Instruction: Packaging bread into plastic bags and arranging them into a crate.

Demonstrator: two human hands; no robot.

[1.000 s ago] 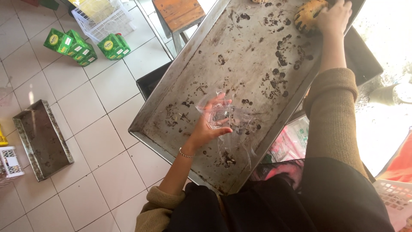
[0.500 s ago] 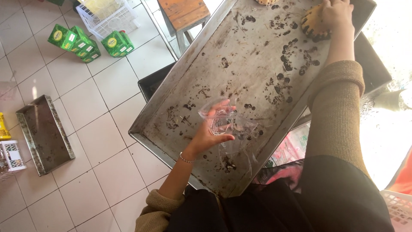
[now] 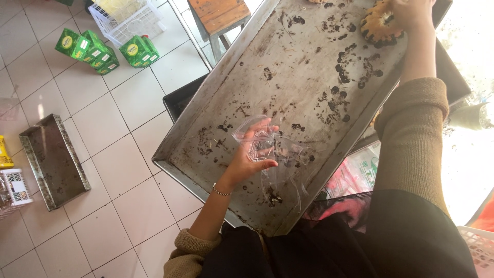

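Note:
A large metal baking tray (image 3: 303, 62), stained with dark burnt spots, fills the middle of the head view. My left hand (image 3: 247, 159) holds a clear plastic bag (image 3: 272, 149) just above the tray's near part. My right hand (image 3: 411, 13) reaches to the tray's far corner and grips a round brown pastry (image 3: 378, 25) with dark edges. A thin bracelet circles my left wrist. Both sleeves are olive brown.
A smaller empty metal tray (image 3: 51, 159) lies on the white tiled floor at the left. Several green boxes (image 3: 98, 49) and a white wire basket (image 3: 126, 15) sit at the top left. A wooden stool (image 3: 221, 15) stands behind the large tray. A white plastic crate (image 3: 15, 188) is at the left edge.
My left hand has held the plastic bag over the near part of the tray throughout. My right hand has stayed on the pastry at the far corner. The view has shifted slightly.

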